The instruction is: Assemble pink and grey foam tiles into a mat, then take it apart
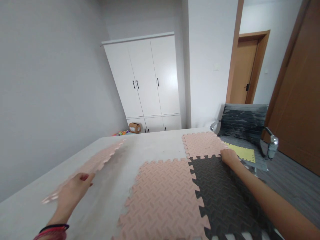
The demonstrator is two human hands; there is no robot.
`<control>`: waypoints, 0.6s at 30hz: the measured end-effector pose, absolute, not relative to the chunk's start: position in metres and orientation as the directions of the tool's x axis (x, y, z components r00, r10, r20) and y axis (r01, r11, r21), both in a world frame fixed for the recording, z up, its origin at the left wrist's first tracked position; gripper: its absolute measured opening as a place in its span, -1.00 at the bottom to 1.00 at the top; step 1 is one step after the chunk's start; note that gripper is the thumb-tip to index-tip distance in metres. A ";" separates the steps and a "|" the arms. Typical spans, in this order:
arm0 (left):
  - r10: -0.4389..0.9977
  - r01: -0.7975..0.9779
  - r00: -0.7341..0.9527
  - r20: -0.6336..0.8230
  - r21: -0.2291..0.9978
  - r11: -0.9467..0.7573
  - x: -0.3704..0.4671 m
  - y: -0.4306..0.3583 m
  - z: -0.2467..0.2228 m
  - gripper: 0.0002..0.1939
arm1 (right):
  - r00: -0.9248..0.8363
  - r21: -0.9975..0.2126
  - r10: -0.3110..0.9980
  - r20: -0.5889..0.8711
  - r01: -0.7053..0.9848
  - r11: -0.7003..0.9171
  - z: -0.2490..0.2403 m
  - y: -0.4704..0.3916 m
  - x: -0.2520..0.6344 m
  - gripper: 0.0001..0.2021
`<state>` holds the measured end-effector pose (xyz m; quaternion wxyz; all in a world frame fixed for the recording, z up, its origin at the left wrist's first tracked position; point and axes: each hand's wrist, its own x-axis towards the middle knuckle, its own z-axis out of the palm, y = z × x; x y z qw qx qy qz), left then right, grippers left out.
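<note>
Head view: left hand pinches toothed pink tile; right hand's grip, at ridged black tile, is unclear. White surface, wardrobe behind.

On the white table, a pale pink interlocking foam tile colours the far right corner; along the right edge, a charcoal-black tile borders a second pink tile, both patterned with short slanting bars. Toward the left edge, a third pink tile.
</note>
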<state>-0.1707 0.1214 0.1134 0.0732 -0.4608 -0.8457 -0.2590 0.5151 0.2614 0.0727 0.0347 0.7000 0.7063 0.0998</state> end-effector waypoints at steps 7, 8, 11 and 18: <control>0.907 0.863 -0.144 0.397 0.498 -0.081 -0.063 0.190 0.120 -0.71 | -0.015 0.211 0.997 0.072 0.977 0.000 0.080 0.255 0.511 -0.75; 0.915 0.854 -0.060 0.398 0.496 -0.159 -0.049 0.199 0.113 -0.73 | -0.015 0.213 0.997 0.071 0.977 0.000 0.081 0.255 0.512 -0.74; 0.922 0.840 0.105 0.372 0.464 -0.282 -0.021 0.217 0.089 -0.81 | -0.018 0.215 0.998 0.068 0.977 0.003 0.082 0.256 0.513 -0.74; 0.932 0.830 0.237 0.276 0.441 -0.341 -0.028 0.236 0.076 -0.86 | -0.039 0.213 0.998 0.057 0.977 0.026 0.087 0.267 0.506 -0.77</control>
